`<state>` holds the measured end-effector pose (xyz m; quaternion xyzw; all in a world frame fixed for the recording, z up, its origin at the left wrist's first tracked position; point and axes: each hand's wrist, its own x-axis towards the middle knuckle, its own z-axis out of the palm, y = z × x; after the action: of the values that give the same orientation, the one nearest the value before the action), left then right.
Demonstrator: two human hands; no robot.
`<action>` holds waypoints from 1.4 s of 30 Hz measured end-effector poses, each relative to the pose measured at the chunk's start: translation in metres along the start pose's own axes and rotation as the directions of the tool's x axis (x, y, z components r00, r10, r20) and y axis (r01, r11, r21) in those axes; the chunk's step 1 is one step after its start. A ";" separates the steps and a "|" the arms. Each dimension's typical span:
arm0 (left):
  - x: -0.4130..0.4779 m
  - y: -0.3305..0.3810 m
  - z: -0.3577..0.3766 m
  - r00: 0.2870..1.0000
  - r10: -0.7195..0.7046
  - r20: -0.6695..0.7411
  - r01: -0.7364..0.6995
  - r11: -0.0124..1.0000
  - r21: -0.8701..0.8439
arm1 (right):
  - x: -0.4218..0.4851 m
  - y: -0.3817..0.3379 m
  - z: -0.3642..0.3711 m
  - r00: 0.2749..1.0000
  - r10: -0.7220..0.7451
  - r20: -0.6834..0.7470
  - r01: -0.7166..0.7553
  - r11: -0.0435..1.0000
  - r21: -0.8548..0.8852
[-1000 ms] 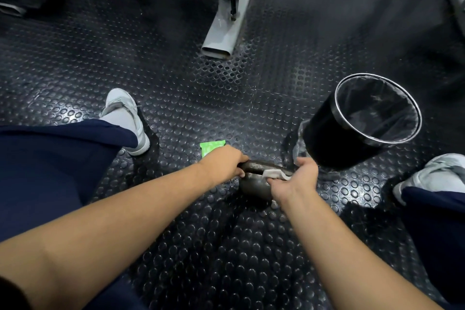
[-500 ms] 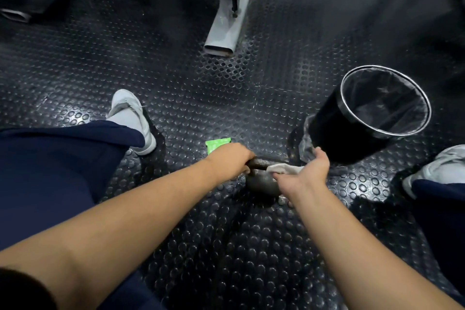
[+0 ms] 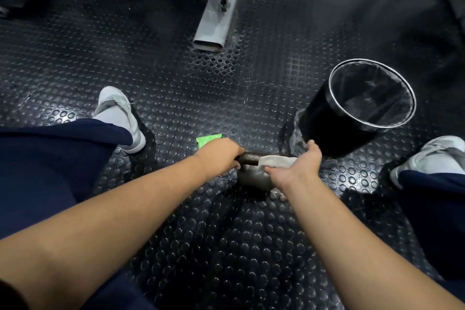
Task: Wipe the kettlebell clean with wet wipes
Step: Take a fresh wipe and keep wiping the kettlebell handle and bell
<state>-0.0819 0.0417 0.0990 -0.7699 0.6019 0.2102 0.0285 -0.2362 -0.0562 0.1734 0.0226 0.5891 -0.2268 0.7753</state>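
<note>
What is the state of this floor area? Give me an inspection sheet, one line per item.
Surface: studded black rubber floor; the kettlebell stands on it.
Job's things: white wet wipe lies over the kettlebell's handle; green wipe packet lies just beyond the left hand.
Clutter: nothing seen.
Hands: left hand grips the handle; right hand holds the wet wipe against it.
Cables: nothing seen.
Surroundings: black lined bin right of the kettlebell; grey machine foot farther off; left shoe, right shoe.

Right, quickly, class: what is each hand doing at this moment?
Left hand: closed on the kettlebell handle.
Right hand: closed round the wipe on that handle.
</note>
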 end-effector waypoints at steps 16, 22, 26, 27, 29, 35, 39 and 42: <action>0.001 0.001 -0.002 1.000 0.011 0.014 -0.012 1.000 0.009 | 0.010 0.003 -0.010 0.999 -0.042 0.004 0.042 0.999 -0.001; 0.000 0.000 0.000 1.000 -0.008 -0.021 0.009 0.999 0.038 | 0.007 0.034 0.005 0.997 -0.041 0.063 0.046 0.995 -0.087; 0.000 0.004 -0.002 1.000 -0.020 -0.021 0.022 0.998 0.061 | -0.003 0.042 0.007 0.993 0.040 0.115 -0.021 0.987 -0.161; 0.001 0.005 -0.003 1.000 -0.017 -0.021 0.018 0.998 0.065 | -0.001 0.038 0.004 0.990 0.043 0.136 -0.023 0.988 -0.150; 0.001 0.007 -0.005 1.000 -0.019 -0.006 0.019 0.997 0.070 | 0.005 0.027 -0.004 0.992 0.017 0.124 -0.002 0.993 -0.114; -0.001 0.009 -0.010 0.997 -0.061 0.046 0.060 0.998 0.033 | 0.011 0.011 -0.015 0.998 -0.055 0.032 0.056 0.998 -0.018; -0.004 0.008 -0.010 0.998 -0.055 0.012 0.055 0.998 0.041 | 0.002 0.031 -0.002 0.998 -0.024 0.052 0.028 0.997 -0.078; -0.004 0.010 -0.010 0.999 -0.050 0.008 0.049 0.996 0.068 | -0.006 0.033 0.000 0.995 0.018 0.096 -0.012 0.998 -0.065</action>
<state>-0.0889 0.0391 0.1118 -0.7821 0.5893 0.1926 0.0628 -0.2247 -0.0247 0.1715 -0.0091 0.5576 -0.2027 0.8049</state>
